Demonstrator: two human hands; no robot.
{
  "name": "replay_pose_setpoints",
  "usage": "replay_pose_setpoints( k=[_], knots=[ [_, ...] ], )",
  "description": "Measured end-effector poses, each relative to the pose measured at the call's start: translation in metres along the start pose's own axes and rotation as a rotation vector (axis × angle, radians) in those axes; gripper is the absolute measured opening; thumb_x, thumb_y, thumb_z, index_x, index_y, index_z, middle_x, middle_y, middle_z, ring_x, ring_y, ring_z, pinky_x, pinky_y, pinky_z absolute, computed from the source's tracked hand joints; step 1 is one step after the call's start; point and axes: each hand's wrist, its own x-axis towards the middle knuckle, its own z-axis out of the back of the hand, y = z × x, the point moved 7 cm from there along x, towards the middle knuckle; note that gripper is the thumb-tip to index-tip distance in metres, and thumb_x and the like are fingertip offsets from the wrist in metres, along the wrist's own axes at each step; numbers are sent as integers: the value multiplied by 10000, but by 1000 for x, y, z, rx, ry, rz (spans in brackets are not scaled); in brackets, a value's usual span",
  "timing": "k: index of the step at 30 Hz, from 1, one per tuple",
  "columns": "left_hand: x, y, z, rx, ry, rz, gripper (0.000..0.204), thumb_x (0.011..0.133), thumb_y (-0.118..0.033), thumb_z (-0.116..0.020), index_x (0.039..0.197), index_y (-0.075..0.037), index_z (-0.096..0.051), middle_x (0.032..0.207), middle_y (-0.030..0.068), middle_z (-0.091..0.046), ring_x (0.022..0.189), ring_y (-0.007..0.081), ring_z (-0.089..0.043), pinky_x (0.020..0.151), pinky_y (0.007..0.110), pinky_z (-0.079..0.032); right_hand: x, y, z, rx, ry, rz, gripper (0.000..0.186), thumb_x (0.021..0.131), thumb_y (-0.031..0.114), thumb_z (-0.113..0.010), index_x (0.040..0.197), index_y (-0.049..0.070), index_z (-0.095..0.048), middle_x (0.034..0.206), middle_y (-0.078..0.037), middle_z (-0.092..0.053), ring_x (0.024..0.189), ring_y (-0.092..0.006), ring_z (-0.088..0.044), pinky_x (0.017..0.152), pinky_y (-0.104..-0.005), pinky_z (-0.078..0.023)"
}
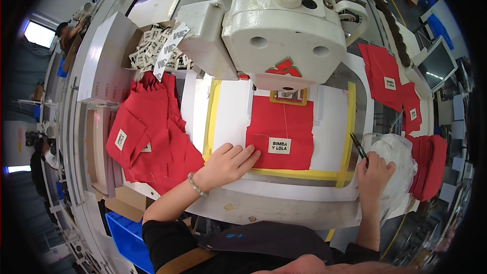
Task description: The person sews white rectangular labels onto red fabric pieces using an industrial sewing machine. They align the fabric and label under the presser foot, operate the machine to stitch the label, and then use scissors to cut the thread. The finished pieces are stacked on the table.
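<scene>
My left hand [227, 165] has its fingers slightly apart, fingertips at the lower left edge of a red fabric piece [299, 122] beneath the white sewing machine head [279, 20]. The piece carries a cream printed label [279, 151], with loose threads across the cloth. It lies on a white plate [329, 137] edged with yellow tape [350, 106]. My right hand [374, 175], right of the plate, is closed around dark thread snips [359, 145] pointing up. A heap of red pieces [152, 137] lies left of my left hand.
A box of loose labels [149, 50] sits back left. Labelled red pieces [378, 71], a small screen [433, 61], stacked red cloth [428, 167] and clear plastic [395, 147] are at right. A blue bin [122, 238] is low left. Other people [66, 35] work at far left.
</scene>
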Motion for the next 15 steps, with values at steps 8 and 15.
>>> replay_pose_setpoints(
  k=[8, 15],
  knots=[
    [5, 12, -3, -176, -44, 47, 445, 710, -75, -641, 1153, -85, -680, 1041, 26, -634, 733, 116, -587, 648, 270, -483, -8, -21, 19, 1066, -261, -380, 158, 1029, 97, -426, 1142, 16, -502, 930, -80, -625, 823, -161, -564, 873, -317, -424],
    [6, 12, -9, -253, -105, 33, 400, 696, -72, -658, 1095, -74, -687, 1078, 54, -652, 696, 139, -613, 600, 276, -501, 3, -19, 48, 1630, -475, -269, 383, 916, -12, -367, 1297, -5, -332, 996, -129, -502, 831, -168, -520, 754, -320, -475]
  ],
)
